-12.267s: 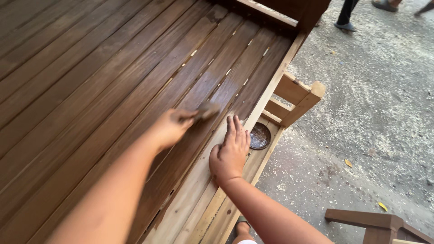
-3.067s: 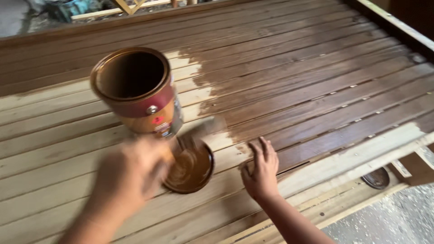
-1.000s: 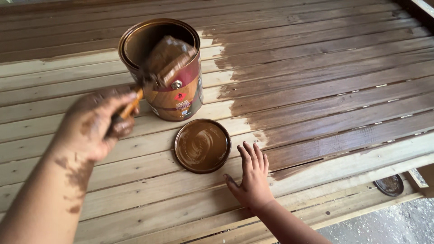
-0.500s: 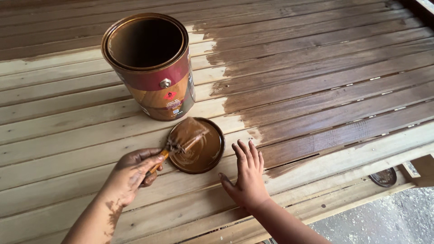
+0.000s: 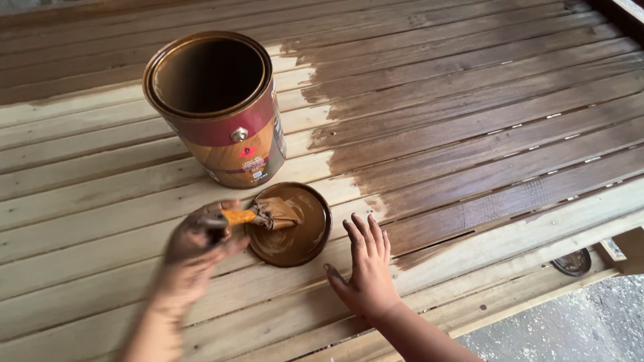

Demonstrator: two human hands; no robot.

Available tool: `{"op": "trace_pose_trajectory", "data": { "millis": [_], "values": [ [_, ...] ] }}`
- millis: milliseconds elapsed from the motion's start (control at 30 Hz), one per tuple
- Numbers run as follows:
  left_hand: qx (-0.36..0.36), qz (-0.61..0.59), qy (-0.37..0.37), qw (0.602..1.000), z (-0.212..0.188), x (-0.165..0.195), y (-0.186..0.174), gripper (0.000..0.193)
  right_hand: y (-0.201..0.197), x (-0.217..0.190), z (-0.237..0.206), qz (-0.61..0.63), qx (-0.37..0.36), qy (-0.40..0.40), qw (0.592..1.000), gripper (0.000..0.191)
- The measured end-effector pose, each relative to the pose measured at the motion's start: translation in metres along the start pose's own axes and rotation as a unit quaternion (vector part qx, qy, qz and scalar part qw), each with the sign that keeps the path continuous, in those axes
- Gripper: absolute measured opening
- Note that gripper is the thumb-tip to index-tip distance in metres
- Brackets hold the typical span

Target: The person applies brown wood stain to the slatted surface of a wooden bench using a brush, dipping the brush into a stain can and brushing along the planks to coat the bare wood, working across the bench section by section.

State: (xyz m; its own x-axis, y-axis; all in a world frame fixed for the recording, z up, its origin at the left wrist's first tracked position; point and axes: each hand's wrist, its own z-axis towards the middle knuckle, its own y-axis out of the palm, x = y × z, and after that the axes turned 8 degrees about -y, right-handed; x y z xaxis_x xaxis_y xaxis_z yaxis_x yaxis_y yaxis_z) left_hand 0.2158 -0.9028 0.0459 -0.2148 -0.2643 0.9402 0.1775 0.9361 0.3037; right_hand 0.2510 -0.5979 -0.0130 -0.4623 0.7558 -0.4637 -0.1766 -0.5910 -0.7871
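Left hand (image 5: pixel 198 245): lower left of the frame, stained brown, slightly blurred. Fingers (image 5: pixel 213 221) curled tight around the orange handle of a paintbrush (image 5: pixel 265 214); nothing else in the grasp.

Paintbrush: lying nearly level, handle toward the left, stain-soaked bristles pointing right and resting on the upturned lid (image 5: pixel 290 224).

Lid: round, metal, coated in brown stain, flat on the slats at lower centre of the frame, just below the can (image 5: pixel 218 110) and just left of the right hand (image 5: pixel 365 271).

Can: cylindrical, open-topped, upright in the upper left of the frame. Dark red band near the rim, wood-toned label beneath, handle stud on the side. Inside dark; fill level not discernible. Close above the lid; contact between the two cannot be told.

Right hand: lower centre of the frame, palm down and flat on the slats, fingers spread wide and straight, holding nothing. A dark smudge on the thumb tip. Forearm running off the bottom edge.

Slatted wooden surface (image 5: pixel 100 194): long boards running left to right with narrow gaps. Pale and bare across the left and lower parts; dark brown stained area (image 5: pixel 483 114) over the upper and right part, with a ragged edge between the two running down from beside the can to just right of the right hand.

Small round dark object (image 5: pixel 575 261): lower right of the frame, below the surface's outer edge, well apart from both hands; kind unclear.

Gravel ground (image 5: pixel 570 328): lower right corner.
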Motion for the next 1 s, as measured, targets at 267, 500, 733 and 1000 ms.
{"op": "trace_pose_trajectory", "data": {
  "millis": [267,500,733,1000],
  "values": [
    [0.313,-0.058,0.141,0.937,0.059,-0.061,0.058,0.038,0.004,0.003,0.002,0.005,0.028,-0.022,0.999,0.089],
    [0.356,0.17,0.078,0.916,0.06,-0.066,0.043,0.019,0.004,0.006,0.003,0.013,0.029,-0.025,0.999,0.089],
    [0.343,0.198,0.091,0.914,0.062,-0.073,0.037,0.022,0.007,0.008,0.003,0.01,0.028,-0.025,0.999,0.088],
    [0.295,0.259,0.074,0.917,0.055,-0.054,0.045,0.023,0.005,0.006,0.002,0.002,0.043,-0.039,0.998,0.087]
  ]
}}
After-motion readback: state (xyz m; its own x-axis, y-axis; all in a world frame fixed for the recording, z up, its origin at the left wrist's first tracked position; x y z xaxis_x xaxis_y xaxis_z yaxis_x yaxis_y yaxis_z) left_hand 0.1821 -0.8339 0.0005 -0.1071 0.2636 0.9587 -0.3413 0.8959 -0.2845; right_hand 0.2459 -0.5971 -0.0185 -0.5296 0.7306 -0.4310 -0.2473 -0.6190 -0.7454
